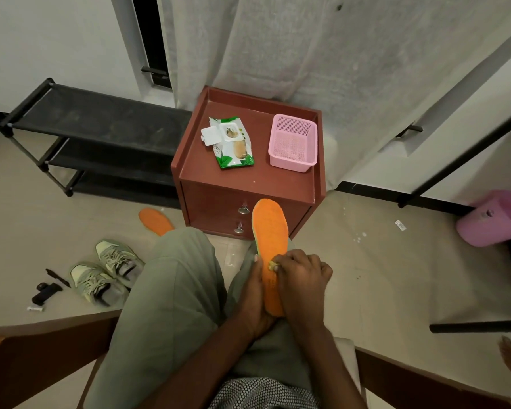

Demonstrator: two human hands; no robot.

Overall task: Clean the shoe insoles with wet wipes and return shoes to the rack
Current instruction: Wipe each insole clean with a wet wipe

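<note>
Two hands work one orange insole (270, 231) over the lap: the left hand (255, 293) grips its heel end while the right hand (303, 278) pinches a wet wipe (271, 265) against it. Hard scrubbing could shred the wipe or bend the unsupported toe end.

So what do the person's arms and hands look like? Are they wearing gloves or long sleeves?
No gloves and no long sleeves. The left hand and the right hand are bare, and both forearms are uncovered as far as the picture shows. No rings, watch or bracelets can be seen. Lower down there are grey-green trousers and a black-and-white dotted top.
</note>
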